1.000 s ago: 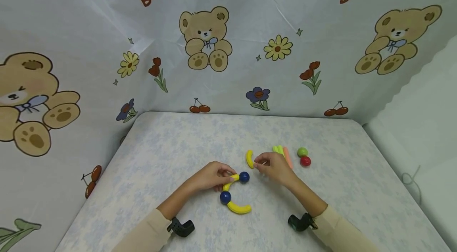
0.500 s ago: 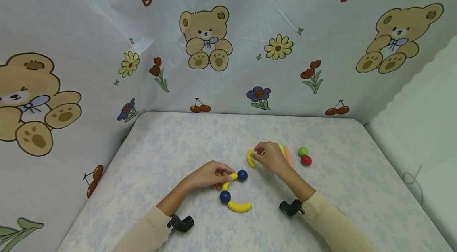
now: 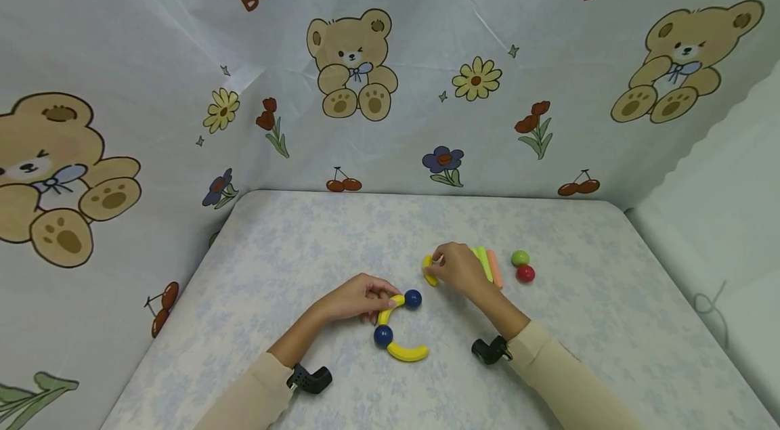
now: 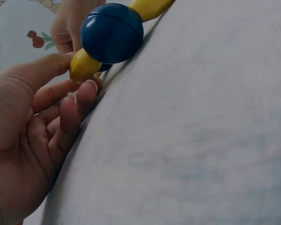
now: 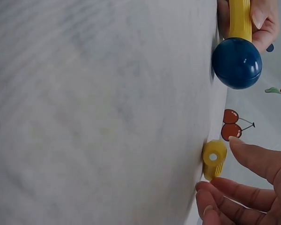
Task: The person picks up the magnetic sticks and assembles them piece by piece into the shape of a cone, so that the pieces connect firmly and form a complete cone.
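In the head view, our left hand pinches a yellow bar between two blue balls, while our right hand is at a loose bar on the table, near the farther ball. The left wrist view shows thumb and fingertips closed on the held bar — steady enough, we judge. In the right wrist view, thumb and fingers stand slightly parted about the loose bar, without a clear hold; we'd best close evenly and lightly. That bar looks curved and ribbed — a pale spot marks its end.
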The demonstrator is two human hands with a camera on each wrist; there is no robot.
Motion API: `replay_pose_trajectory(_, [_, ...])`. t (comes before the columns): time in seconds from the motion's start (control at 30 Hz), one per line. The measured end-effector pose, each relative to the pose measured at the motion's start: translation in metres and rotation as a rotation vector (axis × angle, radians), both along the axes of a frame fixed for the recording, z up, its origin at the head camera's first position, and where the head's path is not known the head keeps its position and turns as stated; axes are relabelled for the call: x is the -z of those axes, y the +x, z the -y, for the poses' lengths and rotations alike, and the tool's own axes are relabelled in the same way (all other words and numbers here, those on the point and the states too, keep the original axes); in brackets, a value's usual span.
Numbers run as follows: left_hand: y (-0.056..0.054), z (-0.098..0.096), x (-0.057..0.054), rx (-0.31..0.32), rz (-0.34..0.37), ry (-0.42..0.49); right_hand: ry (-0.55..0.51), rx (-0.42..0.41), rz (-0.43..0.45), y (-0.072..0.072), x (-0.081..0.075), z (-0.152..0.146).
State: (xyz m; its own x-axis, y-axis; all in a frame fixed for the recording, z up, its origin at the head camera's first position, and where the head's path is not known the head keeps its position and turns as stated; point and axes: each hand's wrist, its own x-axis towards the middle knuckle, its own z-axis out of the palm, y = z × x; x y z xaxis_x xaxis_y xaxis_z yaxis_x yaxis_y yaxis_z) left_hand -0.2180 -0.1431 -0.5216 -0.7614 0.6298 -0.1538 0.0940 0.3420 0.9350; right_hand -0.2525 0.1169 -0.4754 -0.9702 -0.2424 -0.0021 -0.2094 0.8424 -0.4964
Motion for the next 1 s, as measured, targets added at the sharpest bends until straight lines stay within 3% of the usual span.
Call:
replay_pose_trajectory(0.43, [0.000,0.002,-0.002,-0.006,-0.011,0.022,0.086,-0.019,0.043,0.003,-0.004,0.005])
replay_pose_trajectory(0.83, [-0.001,0.005,0.000,-0.014,-0.025,0.009,0.102,-0.086,0.111,0.022,-0.006,-0.014])
replay_pose_trajectory(1.0, [-0.002,0.005,0.000,-0.012,-0.033,0.013,0.101,-0.073,0.116,0.025,-0.005,-0.016])
